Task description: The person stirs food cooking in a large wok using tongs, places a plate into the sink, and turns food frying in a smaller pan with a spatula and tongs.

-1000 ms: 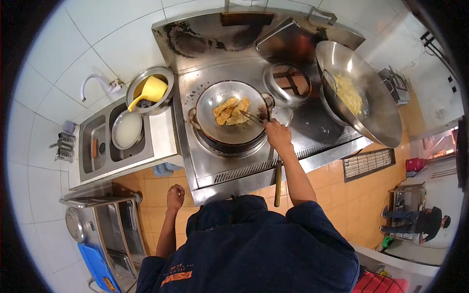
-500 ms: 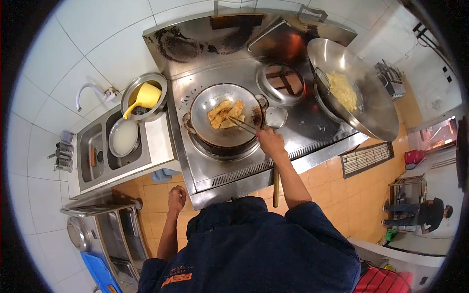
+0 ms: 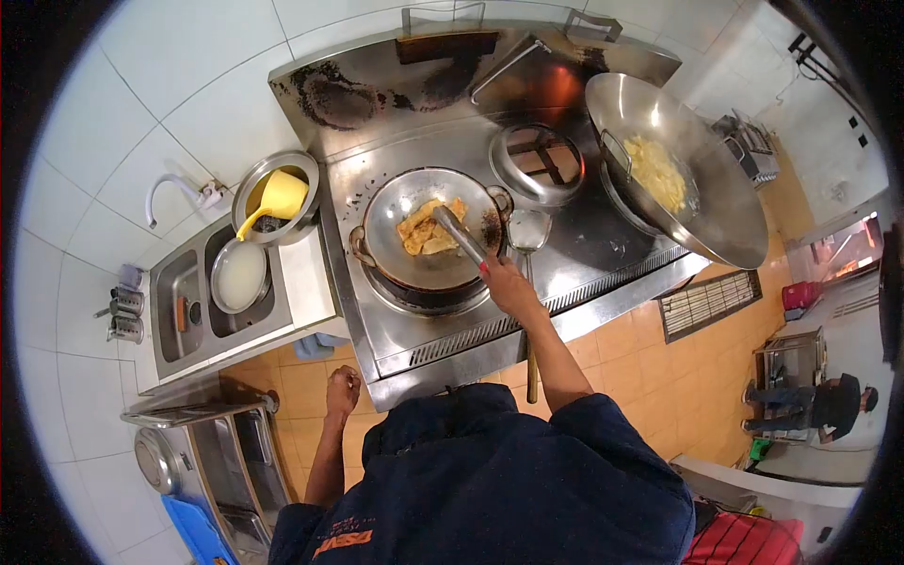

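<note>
My right hand (image 3: 513,285) is closed round metal tongs (image 3: 460,232). Their tips reach down onto golden-brown fried pieces (image 3: 417,226) in a two-handled wok (image 3: 395,267) on the left burner. Whether the tips pinch a piece cannot be made out. To the right of the wok lies a long-handled spatula (image 3: 529,230), its wooden handle jutting past the stove's front edge beneath my right forearm. My left hand (image 3: 343,390) hangs by the front left corner of the stove, fingers curled in a loose fist with nothing visible in them.
A large tilted wok (image 3: 716,202) with pale yellow food (image 3: 656,174) sits on the right burner. Left of the stove is a double sink (image 3: 179,325) holding a bowl of whitish liquid (image 3: 239,276). A yellow dipper (image 3: 282,195) rests in a metal pot. Another person (image 3: 833,408) stands far right.
My right hand has turned the tongs and shifted slightly left, their tips now higher on the fried pieces. The spatula's blade shows more fully. My left hand stays curled in about the same place.
</note>
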`<act>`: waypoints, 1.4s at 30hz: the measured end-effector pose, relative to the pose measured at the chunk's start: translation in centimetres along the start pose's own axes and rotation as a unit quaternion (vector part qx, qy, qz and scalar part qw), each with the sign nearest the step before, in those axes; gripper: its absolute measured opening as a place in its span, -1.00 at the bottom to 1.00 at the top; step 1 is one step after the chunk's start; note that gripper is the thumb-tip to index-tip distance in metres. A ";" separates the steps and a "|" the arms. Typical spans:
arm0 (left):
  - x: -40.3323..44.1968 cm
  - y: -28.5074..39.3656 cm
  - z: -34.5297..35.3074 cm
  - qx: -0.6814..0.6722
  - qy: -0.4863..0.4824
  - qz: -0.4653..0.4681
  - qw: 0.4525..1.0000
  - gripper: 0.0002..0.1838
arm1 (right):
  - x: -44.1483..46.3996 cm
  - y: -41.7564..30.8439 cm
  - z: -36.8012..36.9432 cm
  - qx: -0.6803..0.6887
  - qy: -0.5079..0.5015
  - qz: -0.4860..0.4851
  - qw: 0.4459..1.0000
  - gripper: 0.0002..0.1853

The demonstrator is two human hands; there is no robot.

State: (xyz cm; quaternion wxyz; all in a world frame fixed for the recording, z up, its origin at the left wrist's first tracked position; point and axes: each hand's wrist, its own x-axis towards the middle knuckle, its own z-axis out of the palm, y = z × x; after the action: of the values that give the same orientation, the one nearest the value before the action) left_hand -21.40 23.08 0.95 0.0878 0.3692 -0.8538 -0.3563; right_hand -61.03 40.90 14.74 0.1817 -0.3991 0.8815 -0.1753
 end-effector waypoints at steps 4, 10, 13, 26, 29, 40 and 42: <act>0.9 2.2 -0.9 0.012 -0.020 -0.045 0.999 -0.76 | 0.4 0.4 0.9 0.049 0.019 0.008 0.999 -0.55; 2.9 3.2 -0.9 0.053 -0.038 -0.039 0.997 -0.53 | 0.0 -0.4 0.3 0.054 0.044 0.012 0.998 -0.52; 4.0 3.9 -0.9 0.100 -0.034 -0.002 0.994 -0.47 | -0.4 -0.4 0.1 0.032 0.045 0.001 0.998 -0.48; 6.2 3.4 -0.8 0.215 -0.037 0.036 0.975 -0.39 | -0.9 0.0 -0.2 0.015 0.025 0.021 0.999 -0.48; 6.2 3.0 -0.8 0.217 -0.038 0.036 0.975 -0.40 | -1.1 0.0 -0.3 -0.008 0.018 0.010 1.000 -0.50; 7.2 6.6 -1.1 0.093 -0.018 0.057 0.994 -0.56 | -0.6 -0.2 1.9 0.229 0.054 -0.011 0.972 -0.52; 8.7 10.7 -1.4 -0.090 -0.111 -0.019 0.990 -0.56 | -0.5 -2.0 3.3 0.461 0.004 0.016 0.887 -0.51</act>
State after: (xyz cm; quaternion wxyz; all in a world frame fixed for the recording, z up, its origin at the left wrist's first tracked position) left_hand -33.07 21.30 8.22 0.0186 0.3343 -0.8154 -0.4723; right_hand -57.90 39.46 12.83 0.3444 -0.2558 0.7084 -0.5605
